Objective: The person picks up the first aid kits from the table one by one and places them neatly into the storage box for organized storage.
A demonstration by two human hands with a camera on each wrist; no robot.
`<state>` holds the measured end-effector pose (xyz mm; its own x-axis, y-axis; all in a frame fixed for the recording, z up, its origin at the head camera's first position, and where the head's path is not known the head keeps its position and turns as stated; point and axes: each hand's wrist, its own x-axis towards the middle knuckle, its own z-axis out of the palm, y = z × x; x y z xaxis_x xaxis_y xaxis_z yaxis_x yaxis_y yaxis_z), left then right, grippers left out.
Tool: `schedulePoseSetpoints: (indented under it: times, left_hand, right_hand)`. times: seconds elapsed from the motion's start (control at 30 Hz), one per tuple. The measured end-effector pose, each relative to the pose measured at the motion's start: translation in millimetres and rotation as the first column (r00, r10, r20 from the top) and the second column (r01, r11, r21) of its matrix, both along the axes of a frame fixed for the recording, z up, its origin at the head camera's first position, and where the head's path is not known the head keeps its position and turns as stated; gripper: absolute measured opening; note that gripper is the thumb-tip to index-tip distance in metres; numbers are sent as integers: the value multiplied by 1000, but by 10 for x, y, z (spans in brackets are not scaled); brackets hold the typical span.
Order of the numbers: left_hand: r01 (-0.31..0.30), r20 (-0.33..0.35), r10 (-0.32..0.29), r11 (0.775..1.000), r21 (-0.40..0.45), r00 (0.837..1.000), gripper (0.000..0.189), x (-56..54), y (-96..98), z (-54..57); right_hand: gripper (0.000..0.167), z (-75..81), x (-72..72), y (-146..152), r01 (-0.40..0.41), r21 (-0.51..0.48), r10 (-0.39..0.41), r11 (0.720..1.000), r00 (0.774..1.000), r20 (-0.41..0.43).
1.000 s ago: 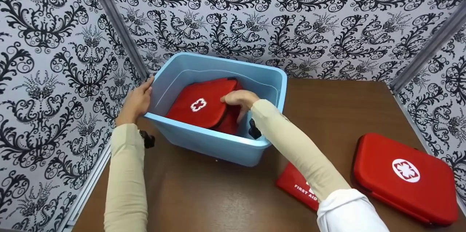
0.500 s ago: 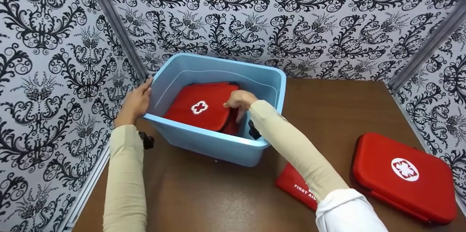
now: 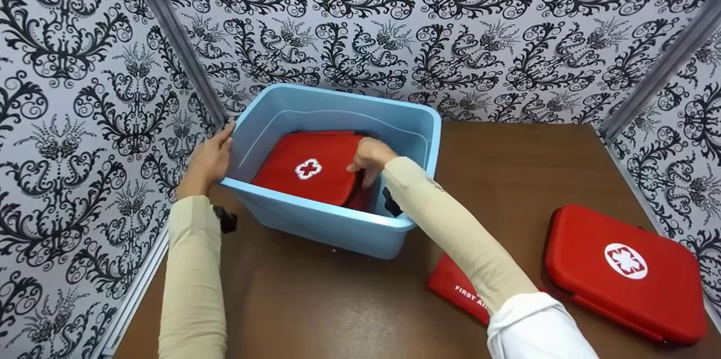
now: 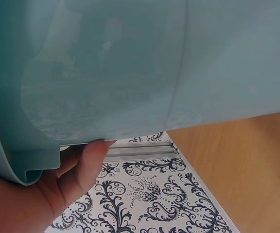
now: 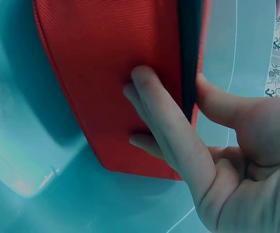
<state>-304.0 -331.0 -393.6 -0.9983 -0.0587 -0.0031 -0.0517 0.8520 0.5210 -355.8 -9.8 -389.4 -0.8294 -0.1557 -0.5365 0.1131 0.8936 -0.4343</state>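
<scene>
A light blue plastic tub [image 3: 315,226] stands on the brown table, angled, with a red bag [image 3: 281,173] inside. On the bag's top is a white-outlined cross emblem. My left hand [image 3: 207,160] grips the tub's left rim; in the left wrist view its thumb shows beside the tub wall [image 4: 130,63]. Reaching into the tub, my right hand [image 3: 373,156] holds the bag's right edge. In the right wrist view, the thumb is on the bag's top edge and the fingers lie along its red side [image 5: 106,87]. The bag's underside is hidden.
A red hard-shell case [image 3: 631,286] with a round white emblem lies on the table at the right. A flat red pouch [image 3: 456,288] printed "FIRST AID" is partly under my right forearm. Patterned wall panels [image 3: 360,26] rise behind and left of the tub.
Inside the tub, the bag's top has flattened and shifted slightly right, with its near corner sitting lower. My right hand has moved slightly right with it. The left hand stays on the rim.
</scene>
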Motion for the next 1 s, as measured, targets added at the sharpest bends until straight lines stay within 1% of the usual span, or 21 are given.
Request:
schedulePoseSetpoints:
  times: [0.07, 0.17, 0.23, 0.33, 0.4, 0.47, 0.57, 0.63, 0.7, 0.77, 0.87, 0.93, 1.0]
  left_hand:
    - [-3, -2, 3, 1000, -4, 1000, 51, 3, 2, 4]
    - [-5, -2, 5, 1000, -6, 1000, 51, 6, 10, 14]
    - [-1, 0, 1, 1000, -9, 1000, 51, 4, 13, 18]
    - [-1, 5, 1, 1000, -3, 1000, 51, 3, 15, 20]
    - [-1, 5, 1, 1000, 3, 1000, 51, 3, 14, 17]
    - [-3, 3, 3, 1000, 8, 1000, 51, 3, 13, 13]
    - [-3, 0, 3, 1000, 11, 1000, 51, 1, 3, 10]
    - [0, -4, 0, 1000, 9, 1000, 51, -5, -5, 7]
    - [3, -9, -3, 1000, 8, 1000, 51, -10, -8, 7]
    - [7, -9, -7, 1000, 6, 1000, 51, -10, -4, 9]
    - [9, -4, -9, 1000, 6, 1000, 51, -7, 0, 7]
    - [7, 0, -7, 1000, 5, 1000, 51, -6, 3, 3]
    - [8, 0, -8, 1000, 2, 1000, 51, -6, 7, -5]
  right_hand:
    - [47, 18, -12, 0, 8, -11, -7, 1000, 999, 46]
    - [42, 36, -13, 12, 57, -73, -50, 996, 994, 93]
    - [38, 39, -5, 18, 74, -98, -66, 992, 994, 86]
    - [36, 40, 4, 23, 78, -106, -71, 991, 995, 72]
    - [37, 52, 6, 22, 76, -100, -67, 992, 994, 90]
    - [40, 70, 4, 20, 78, -97, -65, 992, 989, 132]
    - [42, 92, 0, 9, 83, -106, -59, 991, 976, 209]
    - [42, 100, 2, 5, 97, -119, -66, 988, 968, 241]
    - [43, 102, 4, 8, 97, -125, -64, 987, 967, 247]
    - [47, 104, 11, 10, 82, -120, -52, 989, 970, 239]
    - [60, 103, 21, 17, 27, -118, 1, 993, 972, 235]
    - [67, 102, 25, 20, 2, -157, 36, 988, 971, 236]
    - [69, 100, 24, 26, -13, -204, 60, 979, 972, 229]
